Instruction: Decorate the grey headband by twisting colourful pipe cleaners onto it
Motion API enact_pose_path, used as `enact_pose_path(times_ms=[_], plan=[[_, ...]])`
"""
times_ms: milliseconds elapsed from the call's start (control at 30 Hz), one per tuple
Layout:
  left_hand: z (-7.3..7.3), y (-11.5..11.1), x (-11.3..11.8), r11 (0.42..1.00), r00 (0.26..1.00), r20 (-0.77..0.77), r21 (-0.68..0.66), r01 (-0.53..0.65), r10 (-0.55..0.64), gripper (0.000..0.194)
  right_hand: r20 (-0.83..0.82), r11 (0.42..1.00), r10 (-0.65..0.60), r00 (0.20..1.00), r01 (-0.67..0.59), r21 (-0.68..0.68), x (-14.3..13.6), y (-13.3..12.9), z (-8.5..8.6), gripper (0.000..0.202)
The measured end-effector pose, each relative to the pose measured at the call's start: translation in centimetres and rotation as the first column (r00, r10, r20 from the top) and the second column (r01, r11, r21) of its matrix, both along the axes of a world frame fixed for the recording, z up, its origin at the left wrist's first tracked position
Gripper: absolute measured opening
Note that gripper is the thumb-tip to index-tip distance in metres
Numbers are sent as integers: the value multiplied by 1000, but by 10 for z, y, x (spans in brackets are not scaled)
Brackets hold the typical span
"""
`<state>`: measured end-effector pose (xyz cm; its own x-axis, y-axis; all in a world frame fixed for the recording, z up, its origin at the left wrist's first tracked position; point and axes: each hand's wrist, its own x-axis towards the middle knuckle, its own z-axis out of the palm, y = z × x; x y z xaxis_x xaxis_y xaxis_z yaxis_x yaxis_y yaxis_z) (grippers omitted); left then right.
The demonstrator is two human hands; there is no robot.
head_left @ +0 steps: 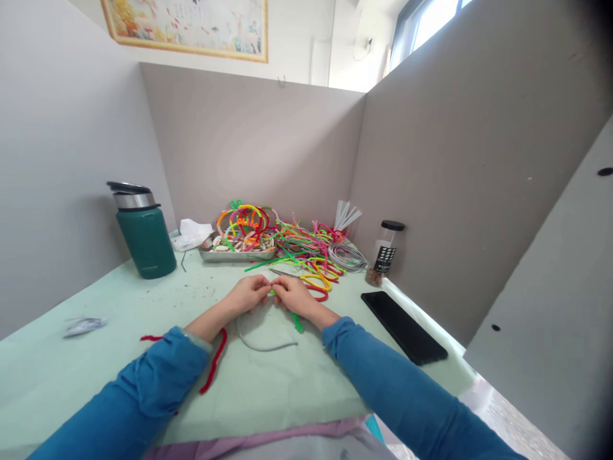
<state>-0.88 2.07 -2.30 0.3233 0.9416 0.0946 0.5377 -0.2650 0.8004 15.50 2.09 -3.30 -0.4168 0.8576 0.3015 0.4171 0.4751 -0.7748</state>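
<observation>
My left hand [249, 294] and my right hand [293, 295] meet over the table, fingertips pinched together on a small yellow-green fuzzy stem [272, 292]. Most of that piece is hidden by the fingers. A green fuzzy stem [297, 322] hangs below my right hand. From beneath my left hand a thin grey cord [265, 349] curves out across the cloth. Red fuzzy stem [214, 363] lies beside and under my left forearm. Just beyond my hands are scissors with yellow handles [313, 280].
A metal tray [238, 256] holds small pieces and colourful hoops. Behind my hands lie a pile of fuzzy stems [306, 239] and a grey coil [347, 257]. A green bottle [146, 243] stands left; a jar [384, 254] and black phone [403, 327] are at right.
</observation>
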Motion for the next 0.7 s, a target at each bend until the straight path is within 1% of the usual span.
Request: enact_pose_path(times_ms=[300,533,700], plan=[[0,2,-1,1000,1000,-24,13,9,-8,26,34,1000,-1,999,0,25,0,1,-1,23],[0,0,-1,1000,1000,-28,5,10,-9,29,78,996,-17,997,10,90,1,-2,3,21],[-1,1,-1,1000,999,-50,4,-4,4,28,115,994,-37,993,25,105,1,-4,6,21]])
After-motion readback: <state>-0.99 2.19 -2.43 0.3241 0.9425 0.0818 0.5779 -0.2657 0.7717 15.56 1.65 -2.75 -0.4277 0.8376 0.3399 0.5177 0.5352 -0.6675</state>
